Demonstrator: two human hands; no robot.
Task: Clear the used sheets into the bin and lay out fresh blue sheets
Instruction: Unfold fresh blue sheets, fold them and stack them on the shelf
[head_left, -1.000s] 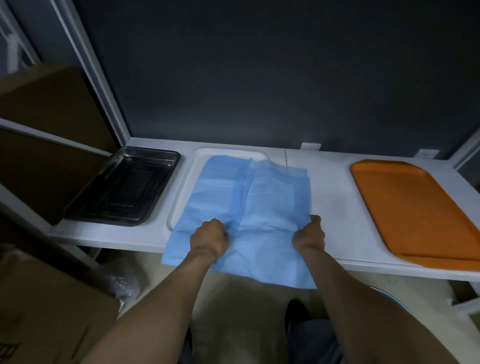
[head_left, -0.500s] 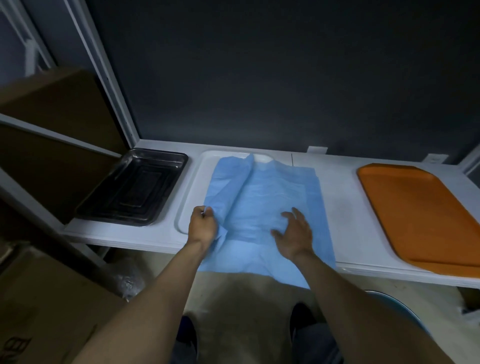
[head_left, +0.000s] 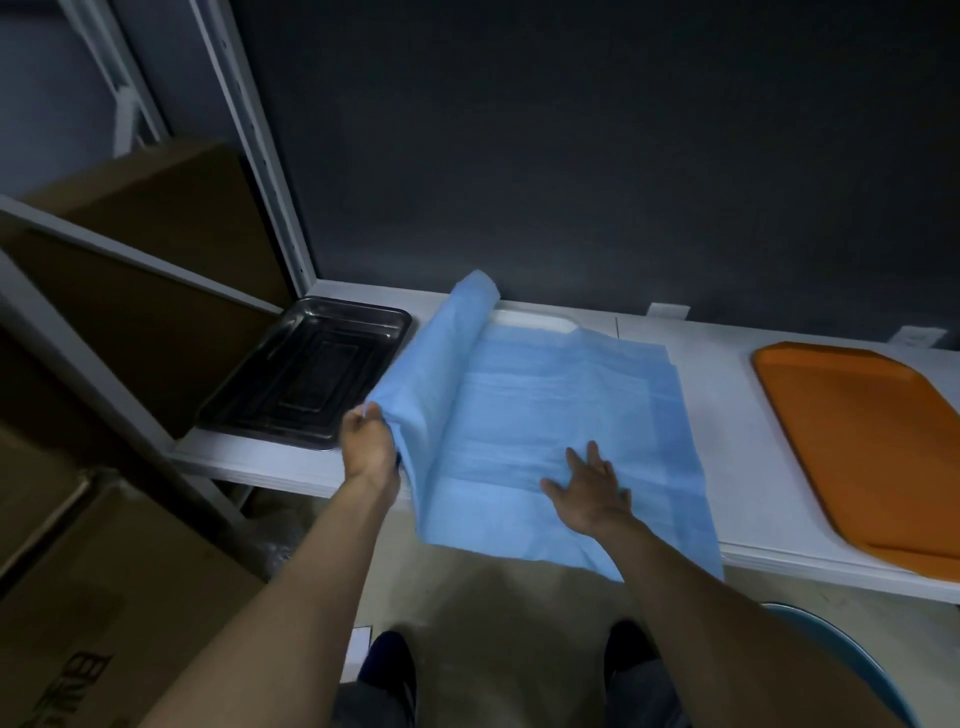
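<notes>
The blue sheet (head_left: 561, 415) lies over the white tray (head_left: 535, 321) on the desk (head_left: 727, 415), its near edge hanging off the front. Its left side stands up in a curled flap. The left hand (head_left: 369, 447) pinches that flap at its lower corner, and the right hand (head_left: 592, 493) rests flat on the sheet with fingers spread, pinning it down. The step looks like opening out a fold, and to do it well the flat hand should hold its pressure while the other draws the flap outward and low toward the metal tray (head_left: 306, 374) — a slow, even pull, so the thin material neither tears nor drags the whole sheet sideways. Afterwards the overhang wants sliding back — squared to the tray, well apart from the orange tray (head_left: 872, 441).
</notes>
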